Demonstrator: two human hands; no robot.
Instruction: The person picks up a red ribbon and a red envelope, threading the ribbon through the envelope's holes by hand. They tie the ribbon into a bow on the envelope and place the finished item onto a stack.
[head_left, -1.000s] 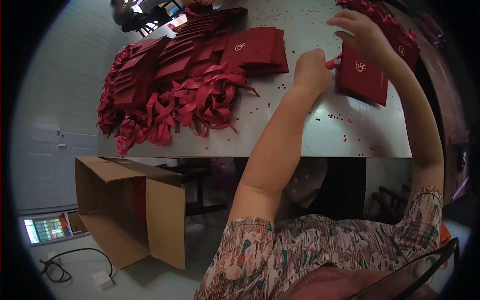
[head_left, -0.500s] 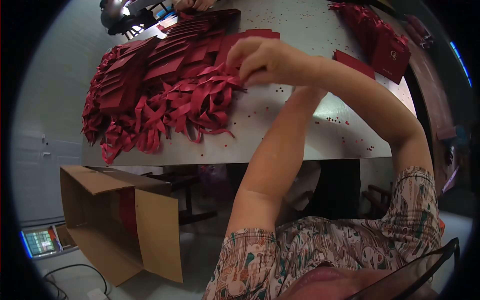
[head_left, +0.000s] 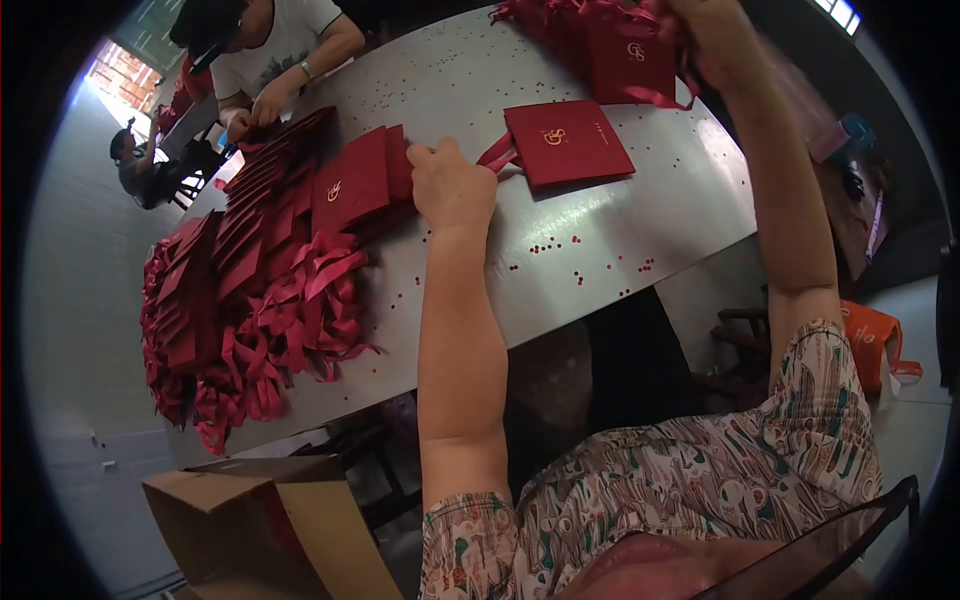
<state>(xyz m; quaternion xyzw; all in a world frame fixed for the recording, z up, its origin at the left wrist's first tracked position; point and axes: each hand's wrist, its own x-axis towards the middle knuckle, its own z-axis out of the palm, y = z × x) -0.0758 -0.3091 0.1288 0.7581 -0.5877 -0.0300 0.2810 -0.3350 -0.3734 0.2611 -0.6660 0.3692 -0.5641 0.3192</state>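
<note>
My left hand (head_left: 455,188) is closed at the right edge of a red paper bag (head_left: 352,180) with a gold logo, which leans at the end of a stack. At the upper right, my right hand (head_left: 722,45) is closed near the ribbon handle (head_left: 660,97) of a standing red bag (head_left: 632,62); its fingertips are partly hidden. Between my hands a flat red bag (head_left: 570,145) lies on the table, its ribbon pointing toward my left hand. Overlapping bags (head_left: 262,200) and tangled red ribbons (head_left: 310,300) fill the left side.
Small red and dark dots are scattered over the metal table (head_left: 560,225). Across the table a co-worker (head_left: 275,60) has both hands near the far end of the stack. An open cardboard box (head_left: 330,530) stands below the left front edge. An orange bag (head_left: 868,345) is at my right.
My right hand has moved from the ribbons to the bags at upper right. My left hand now shows at the stack's right edge. The view has turned, bringing the co-worker into sight.
</note>
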